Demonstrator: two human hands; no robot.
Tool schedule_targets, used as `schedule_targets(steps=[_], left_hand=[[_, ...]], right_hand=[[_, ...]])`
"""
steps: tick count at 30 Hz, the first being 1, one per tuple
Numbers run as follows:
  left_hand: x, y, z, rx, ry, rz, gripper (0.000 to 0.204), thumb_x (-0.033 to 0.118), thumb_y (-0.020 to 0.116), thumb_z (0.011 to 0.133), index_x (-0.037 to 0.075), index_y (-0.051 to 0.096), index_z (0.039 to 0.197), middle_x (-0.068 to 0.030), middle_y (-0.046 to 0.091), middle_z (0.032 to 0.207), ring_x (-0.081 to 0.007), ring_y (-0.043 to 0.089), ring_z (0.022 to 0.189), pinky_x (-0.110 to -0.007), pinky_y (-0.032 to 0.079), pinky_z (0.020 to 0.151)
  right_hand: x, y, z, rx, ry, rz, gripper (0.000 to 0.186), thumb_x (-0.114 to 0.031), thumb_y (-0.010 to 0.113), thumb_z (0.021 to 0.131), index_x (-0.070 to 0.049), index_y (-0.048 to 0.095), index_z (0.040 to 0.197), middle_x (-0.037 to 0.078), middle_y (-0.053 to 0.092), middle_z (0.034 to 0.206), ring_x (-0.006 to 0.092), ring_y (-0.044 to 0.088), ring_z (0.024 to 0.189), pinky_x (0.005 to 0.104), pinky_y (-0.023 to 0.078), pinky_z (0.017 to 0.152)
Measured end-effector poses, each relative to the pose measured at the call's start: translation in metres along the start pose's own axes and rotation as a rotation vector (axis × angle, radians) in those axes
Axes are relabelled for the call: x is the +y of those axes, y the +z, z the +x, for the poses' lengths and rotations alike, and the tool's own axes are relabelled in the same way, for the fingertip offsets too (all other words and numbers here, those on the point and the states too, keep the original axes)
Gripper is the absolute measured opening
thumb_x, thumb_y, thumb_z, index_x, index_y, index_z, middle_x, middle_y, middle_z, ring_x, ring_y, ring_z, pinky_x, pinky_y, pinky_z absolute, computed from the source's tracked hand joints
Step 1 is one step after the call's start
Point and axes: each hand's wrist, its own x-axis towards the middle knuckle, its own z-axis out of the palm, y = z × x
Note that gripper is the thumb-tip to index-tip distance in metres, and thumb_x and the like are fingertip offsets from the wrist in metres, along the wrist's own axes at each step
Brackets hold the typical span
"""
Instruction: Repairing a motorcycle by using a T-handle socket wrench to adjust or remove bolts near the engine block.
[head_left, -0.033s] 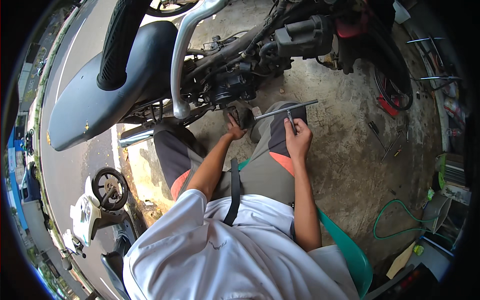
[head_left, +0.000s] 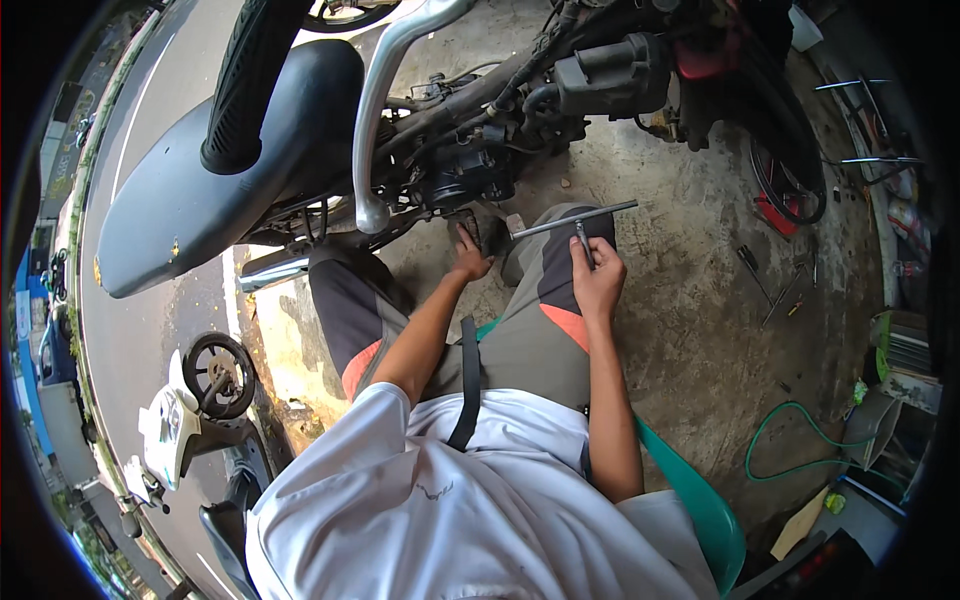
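Note:
Below the engine (head_left: 465, 178) of a partly stripped motorcycle, my left hand (head_left: 470, 262) reaches to a dark, dirty part (head_left: 484, 232). Its index finger is stretched out against that part and the thumb stands apart. The other fingers are partly hidden. My right hand (head_left: 600, 277) is closed around the shaft of a metal T-handle wrench (head_left: 600, 213), above my right knee. The wrench's crossbar points up and away from the fist, its left end near a small pale block-like piece (head_left: 515, 224).
The brake lever (head_left: 368, 130), handlebar grip (head_left: 235, 100) and black seat (head_left: 240, 170) overhang at upper left. Several hand tools (head_left: 775, 285) lie on the concrete floor at right, near a red item (head_left: 777, 215). A green hose (head_left: 765, 440) curls at lower right. A white scooter (head_left: 170, 425) stands at left.
The motorcycle's lever, grip and seat sit very slightly farther right in the picture. Both hands and the wrench are almost unchanged.

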Motion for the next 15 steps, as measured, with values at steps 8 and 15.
schedule_targets(steps=[8, 15], left_hand=[[0.003, -0.028, -0.016, 0.158, 0.084, 0.056, 0.099, 0.028, 0.059, 0.074, 0.007, -0.018, 0.133, -0.0287, 0.03, 0.125, -0.0429, 0.043, 0.109, -0.045, 0.039, 0.089], [-0.007, -0.027, -0.003, 0.095, 0.075, 0.039, 0.094, 0.029, 0.053, 0.078, 0.011, -0.023, 0.131, -0.0295, 0.024, 0.13, -0.0427, 0.039, 0.114, -0.045, 0.033, 0.095]], right_hand=[[0.001, 0.015, -0.001, 0.043, -0.085, -0.212, 0.023, -0.016, 0.061, 0.077, 0.001, 0.052, 0.065, 0.007, 0.044, 0.045, 0.0093, 0.036, 0.038, 0.0292, 0.027, 0.038], [-0.005, 0.013, 0.0, 0.041, -0.127, -0.283, 0.024, -0.016, 0.061, 0.078, 0.001, 0.052, 0.064, 0.006, 0.043, 0.044, 0.0091, 0.035, 0.038, 0.0294, 0.026, 0.038]])
